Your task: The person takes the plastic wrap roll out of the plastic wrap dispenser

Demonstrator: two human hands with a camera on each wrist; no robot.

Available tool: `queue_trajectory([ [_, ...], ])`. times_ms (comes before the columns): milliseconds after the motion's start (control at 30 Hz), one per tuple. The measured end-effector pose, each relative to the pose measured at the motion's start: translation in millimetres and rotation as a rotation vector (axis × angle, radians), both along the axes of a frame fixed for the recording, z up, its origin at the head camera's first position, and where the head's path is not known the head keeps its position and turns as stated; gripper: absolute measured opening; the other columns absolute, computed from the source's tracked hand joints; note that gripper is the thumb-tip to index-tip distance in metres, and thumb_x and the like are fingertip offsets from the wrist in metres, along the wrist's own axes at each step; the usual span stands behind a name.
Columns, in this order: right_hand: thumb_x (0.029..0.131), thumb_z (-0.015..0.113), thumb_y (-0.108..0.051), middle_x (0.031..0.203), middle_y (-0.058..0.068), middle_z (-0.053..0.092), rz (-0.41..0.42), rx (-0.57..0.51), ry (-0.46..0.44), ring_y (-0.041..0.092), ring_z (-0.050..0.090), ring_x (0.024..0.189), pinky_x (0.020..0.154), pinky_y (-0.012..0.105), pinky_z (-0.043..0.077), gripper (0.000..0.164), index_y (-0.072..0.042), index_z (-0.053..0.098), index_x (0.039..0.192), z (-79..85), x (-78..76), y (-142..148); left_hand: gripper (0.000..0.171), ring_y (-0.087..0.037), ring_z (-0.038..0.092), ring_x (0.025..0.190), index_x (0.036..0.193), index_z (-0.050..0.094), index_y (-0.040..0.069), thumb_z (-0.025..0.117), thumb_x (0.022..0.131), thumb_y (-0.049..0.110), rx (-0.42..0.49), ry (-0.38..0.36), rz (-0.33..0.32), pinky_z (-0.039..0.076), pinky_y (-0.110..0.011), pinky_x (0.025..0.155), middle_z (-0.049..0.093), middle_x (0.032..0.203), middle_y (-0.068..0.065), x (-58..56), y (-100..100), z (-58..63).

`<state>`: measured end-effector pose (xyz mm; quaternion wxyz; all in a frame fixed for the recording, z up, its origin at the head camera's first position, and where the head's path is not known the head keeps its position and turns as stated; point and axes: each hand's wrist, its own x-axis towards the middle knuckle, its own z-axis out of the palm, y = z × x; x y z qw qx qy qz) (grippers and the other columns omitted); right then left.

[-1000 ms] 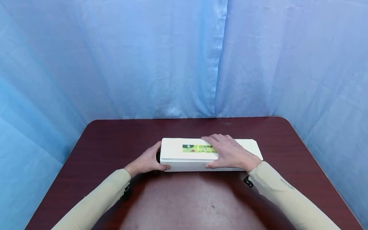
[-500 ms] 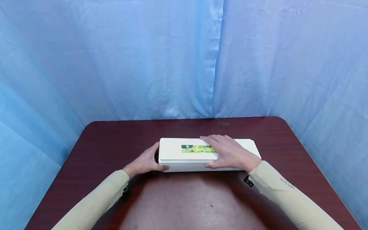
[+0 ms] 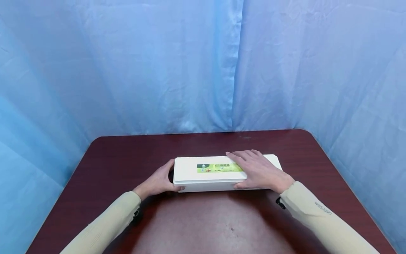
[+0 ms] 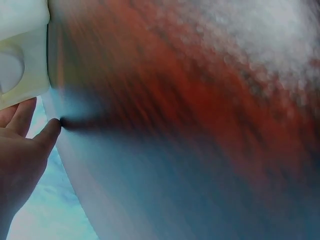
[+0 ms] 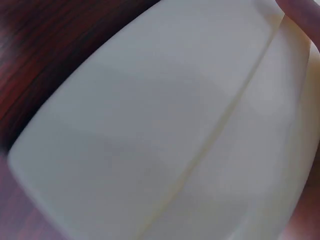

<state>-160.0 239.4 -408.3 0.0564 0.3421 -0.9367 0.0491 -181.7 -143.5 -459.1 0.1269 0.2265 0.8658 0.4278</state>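
Observation:
A long white cling film box [image 3: 191, 167] with a green label [image 3: 219, 168] lies across the table, its lid side up. My left hand [image 3: 157, 180] is curved around its left end, thumb at the lower front edge; the far fingertips are hidden. In the left wrist view the left hand [image 4: 22, 155] has fingers against the box's end [image 4: 35, 65], while the thumb tip shows apart from it there. My right hand [image 3: 261, 173] grips the box right of centre, thumb on the front and fingers over the top. A seam runs along the box [image 5: 125, 100] in the right wrist view.
The dark red-brown table [image 3: 203, 218] has rounded far corners. Pale blue curtains [image 3: 158, 70] hang behind it and along both sides. Cream sleeves [image 3: 104, 222] cover both forearms, with a dark strap [image 3: 280, 203] near the right wrist.
My right hand has shifted slightly right along the box, uncovering more of the label. The top face now appears deeper and the front face narrower at the left. My left hand keeps its place.

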Motion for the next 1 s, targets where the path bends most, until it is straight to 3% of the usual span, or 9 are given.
queue_trajectory([
  [533, 0.072, 0.083, -0.070, 0.145, 0.007, 0.055, -0.076, 0.051, -0.018, 0.028, 0.052, 0.131, 0.108, 0.057, 0.037, 0.116, -0.016, 0.034, 0.163, -0.4, 2.9, 27.4, 0.103, -0.023, 0.049, 0.133, 0.156, 0.035, 0.010, 0.093, 0.075, 0.037, 0.010, 0.006, 0.005, 0.038, -0.052, 0.111, 0.052, 0.148, -0.006, 2.7, -8.3, -0.7],
  [1000, 0.073, 0.084, -0.062, 0.132, 0.004, 0.061, -0.048, -0.027, -0.021, 0.022, 0.057, 0.115, 0.094, 0.049, 0.045, 0.099, -0.015, 0.049, 0.153, -0.7, -3.5, 33.1, 0.103, -0.023, 0.049, 0.133, 0.158, 0.034, 0.012, 0.092, 0.076, 0.037, 0.024, -0.008, 0.006, 0.038, -0.052, 0.111, 0.050, 0.150, -0.005, 4.5, -7.3, -0.9],
])
